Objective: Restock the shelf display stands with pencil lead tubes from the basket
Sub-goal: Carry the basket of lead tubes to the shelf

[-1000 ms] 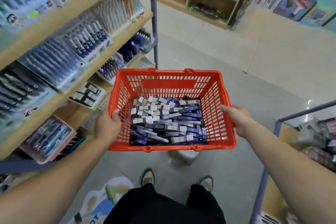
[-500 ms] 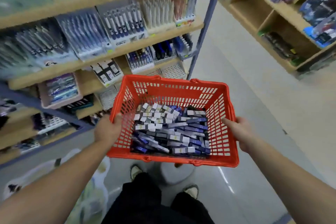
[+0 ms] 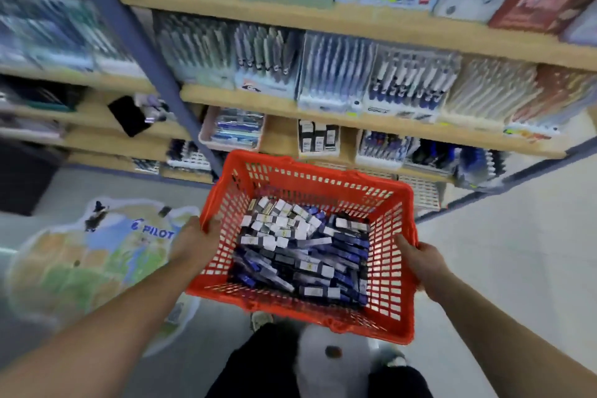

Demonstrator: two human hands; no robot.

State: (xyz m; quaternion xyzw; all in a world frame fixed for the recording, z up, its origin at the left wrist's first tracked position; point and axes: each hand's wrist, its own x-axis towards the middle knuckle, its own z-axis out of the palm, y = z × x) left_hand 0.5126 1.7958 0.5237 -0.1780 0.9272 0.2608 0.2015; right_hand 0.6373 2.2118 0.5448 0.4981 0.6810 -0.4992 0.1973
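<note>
At 9 o'clock from the basket a sticker (image 3: 97,255) printed PILOT lay flat on the floor (image 3: 500,268). Above it a blue post (image 3: 145,52) slanted up toward 11 o'clock. The left hand (image 3: 193,241) gripped the basket's left rim, thumb hooked over the edge, the other fingers hidden behind the wall. On a low shelf (image 3: 323,118) at 11 o'clock, a pink tray (image 3: 205,136) held blue pens.

The red basket (image 3: 323,175) was held in the air mid-view, skewed so that its far left corner pointed to 11 o'clock. The tubes (image 3: 300,255) lay inside it in a loose heap over the whole bottom, crossing one another. White-labelled ends crowded toward 11 o'clock, and dark blue and black bodies spread toward 4 o'clock.

Beyond the basket at 12 o'clock, a stand (image 3: 318,139) held black-and-white packs. At 1 o'clock a white holder (image 3: 381,149) carried dark blue pens. The shelves higher up bore rows of pens, all blurred.

The right hand (image 3: 420,260) gripped the basket's right wall at 3 o'clock, thumb inside against the mesh.
</note>
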